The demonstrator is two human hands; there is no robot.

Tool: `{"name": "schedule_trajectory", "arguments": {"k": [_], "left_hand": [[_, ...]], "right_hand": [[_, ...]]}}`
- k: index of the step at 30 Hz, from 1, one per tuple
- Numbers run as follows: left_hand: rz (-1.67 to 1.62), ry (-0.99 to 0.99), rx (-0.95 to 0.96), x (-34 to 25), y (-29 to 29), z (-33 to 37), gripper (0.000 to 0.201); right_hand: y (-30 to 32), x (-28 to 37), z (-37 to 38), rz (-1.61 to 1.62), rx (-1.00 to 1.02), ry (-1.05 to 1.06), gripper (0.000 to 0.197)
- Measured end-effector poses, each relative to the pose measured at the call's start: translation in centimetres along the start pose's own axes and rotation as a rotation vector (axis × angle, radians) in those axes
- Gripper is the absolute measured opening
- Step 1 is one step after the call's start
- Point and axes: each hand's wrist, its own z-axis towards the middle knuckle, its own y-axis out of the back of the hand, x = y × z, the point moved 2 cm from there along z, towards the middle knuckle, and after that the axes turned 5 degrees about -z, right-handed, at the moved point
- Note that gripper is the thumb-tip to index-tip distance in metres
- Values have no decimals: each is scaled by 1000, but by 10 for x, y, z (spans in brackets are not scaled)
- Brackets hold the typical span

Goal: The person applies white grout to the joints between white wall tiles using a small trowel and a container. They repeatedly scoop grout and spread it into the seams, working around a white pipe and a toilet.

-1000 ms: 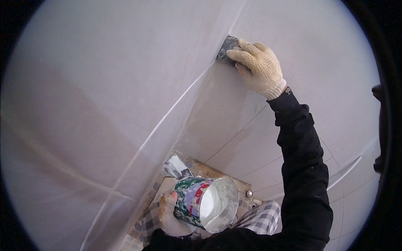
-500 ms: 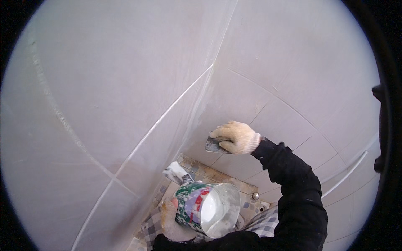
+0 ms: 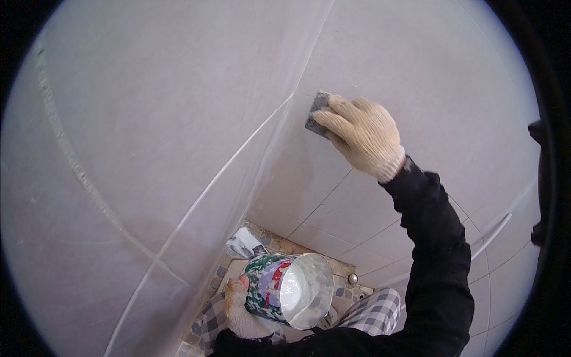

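Observation:
My right hand [image 3: 367,135], in a cream knitted glove, grips a small grey flat scraper [image 3: 317,114] between thumb and fingers. Its blade lies at the right-hand tiled wall [image 3: 410,89], close to the inside corner. Low in front of me, my left hand [image 3: 241,312], also gloved, supports a paint-smeared bucket [image 3: 262,287] of green, lilac and red from its left side. The bucket is tilted, its mouth toward the right. White paste [image 3: 294,288] shows inside it; part of my left hand's grip is hidden behind the bucket.
Another tiled wall [image 3: 137,119] rises on the left, with white-filled joints [image 3: 221,174]. A crumpled white-and-grey object [image 3: 245,243] lies on the patterned floor [image 3: 279,243] by the corner. A round metal fitting [image 3: 353,278] sits near the right wall's base. My checked trouser leg [image 3: 375,309] is beside the bucket.
My right hand has moved up the right-hand wall with the scraper, whose blade has turned more upright. The bucket and left hand have shifted slightly left in the picture.

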Motion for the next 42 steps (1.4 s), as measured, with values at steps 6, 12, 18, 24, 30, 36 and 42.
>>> {"name": "schedule_trajectory", "arguments": {"k": [6, 12, 18, 24, 30, 36, 42], "left_hand": [[139, 113, -18, -12, 1, -6, 109], [63, 210, 107, -9, -8, -6, 115], [128, 130, 146, -12, -16, -12, 119], [214, 202, 126, -17, -19, -11, 125], [157, 278, 45, -19, -20, -16, 117], [14, 114, 31, -7, -10, -8, 98], [-34, -94, 72, -11, -17, -6, 97]], "right_hand": [[-24, -17, 44, -176, -113, 89, 43], [-58, 11, 18, -126, -47, 89, 41], [-68, 29, 9, 13, 126, 158, 35], [-11, 20, 15, -144, 93, -23, 36], [-27, 33, 59, -248, 33, 38, 37], [-39, 30, 53, -240, 114, 40, 35], [34, 3, -57, -258, 260, -207, 23]]}}
